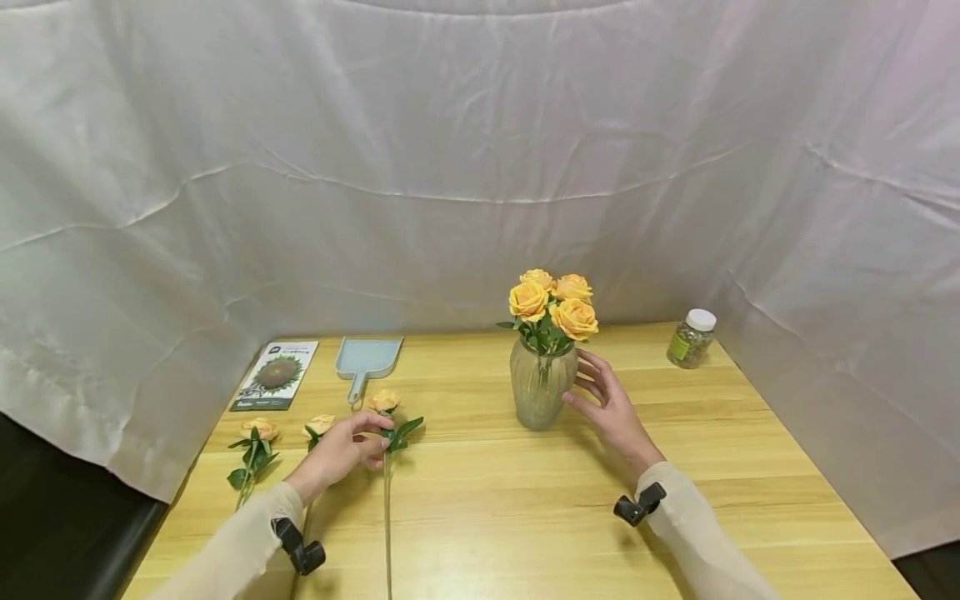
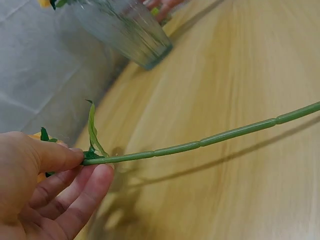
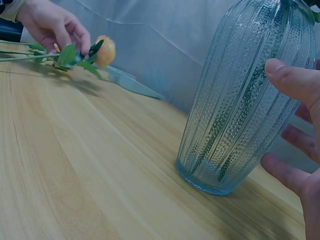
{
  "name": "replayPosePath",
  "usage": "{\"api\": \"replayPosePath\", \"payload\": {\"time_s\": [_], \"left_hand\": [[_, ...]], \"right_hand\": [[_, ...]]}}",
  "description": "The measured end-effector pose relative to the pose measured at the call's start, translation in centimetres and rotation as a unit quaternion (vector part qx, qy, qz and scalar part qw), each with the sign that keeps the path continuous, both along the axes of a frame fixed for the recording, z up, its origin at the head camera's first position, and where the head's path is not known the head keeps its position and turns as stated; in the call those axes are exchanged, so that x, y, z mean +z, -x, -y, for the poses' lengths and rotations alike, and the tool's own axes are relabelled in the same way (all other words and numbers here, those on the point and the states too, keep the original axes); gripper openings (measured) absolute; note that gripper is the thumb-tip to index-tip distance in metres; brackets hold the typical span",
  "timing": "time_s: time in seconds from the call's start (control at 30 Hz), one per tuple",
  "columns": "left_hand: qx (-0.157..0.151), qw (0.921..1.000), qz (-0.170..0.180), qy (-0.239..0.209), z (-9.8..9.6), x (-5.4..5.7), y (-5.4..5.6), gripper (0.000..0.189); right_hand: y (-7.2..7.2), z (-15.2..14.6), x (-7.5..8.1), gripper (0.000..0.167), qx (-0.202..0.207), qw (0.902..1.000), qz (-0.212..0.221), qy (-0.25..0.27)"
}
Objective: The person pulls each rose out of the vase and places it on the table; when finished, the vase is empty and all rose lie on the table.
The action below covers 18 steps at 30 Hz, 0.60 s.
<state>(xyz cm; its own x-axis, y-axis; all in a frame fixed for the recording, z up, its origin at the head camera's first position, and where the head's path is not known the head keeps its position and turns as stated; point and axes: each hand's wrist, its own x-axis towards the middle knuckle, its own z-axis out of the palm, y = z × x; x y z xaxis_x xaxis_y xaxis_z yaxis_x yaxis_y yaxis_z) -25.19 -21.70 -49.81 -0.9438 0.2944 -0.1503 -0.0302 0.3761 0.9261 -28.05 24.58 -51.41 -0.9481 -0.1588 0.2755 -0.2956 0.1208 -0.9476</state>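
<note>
My left hand (image 1: 347, 450) pinches a yellow rose (image 1: 385, 402) by its green stem (image 2: 225, 137), just below the bloom and leaves. In the left wrist view the stem stretches off to the right, raised above the table with its shadow beneath. A ribbed clear glass vase (image 1: 542, 387) stands upright with several yellow roses (image 1: 574, 319) in it. At the vase's right side is my right hand (image 1: 611, 408), its fingers spread and loosely bent. In the right wrist view the thumb (image 3: 287, 77) overlaps the glass; whether it touches is hard to tell.
Two more yellow roses lie left: one bloom (image 1: 259, 429) near the table edge, another bloom (image 1: 320, 424) partly behind my left hand. A sunflower seed packet (image 1: 276, 375) and a light blue dustpan (image 1: 367, 357) lie at the back left. A white-capped jar (image 1: 691, 340) stands back right. Grey curtain (image 1: 450, 167) surrounds the table.
</note>
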Motion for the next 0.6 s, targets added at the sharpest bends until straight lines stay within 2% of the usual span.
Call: {"api": "replayPosePath", "payload": {"time_s": [0.13,0.33,0.47,0.6], "left_hand": [[-0.004,1.0,0.008,-0.004,0.4,-1.0,-0.2,0.032],[-0.002,0.9996,0.027,-0.008,0.5,-1.9,-0.7,0.033],[0.003,0.9999,0.008,0.013,0.3,-2.1,-0.9,0.031],[-0.005,0.9956,-0.042,0.083,0.3,-2.0,-0.9,0.029]], "right_hand": [[0.0,0.0,0.0,0.077,0.0,1.0,0.001,0.001],[0.0,0.0,0.0,0.078,-0.001,1.0,0.006,-0.003],[0.0,0.0,0.0,0.078,-0.004,0.9999,0.009,-0.006],[0.0,0.0,0.0,0.077,-0.005,0.9999,0.008,-0.006]]}}
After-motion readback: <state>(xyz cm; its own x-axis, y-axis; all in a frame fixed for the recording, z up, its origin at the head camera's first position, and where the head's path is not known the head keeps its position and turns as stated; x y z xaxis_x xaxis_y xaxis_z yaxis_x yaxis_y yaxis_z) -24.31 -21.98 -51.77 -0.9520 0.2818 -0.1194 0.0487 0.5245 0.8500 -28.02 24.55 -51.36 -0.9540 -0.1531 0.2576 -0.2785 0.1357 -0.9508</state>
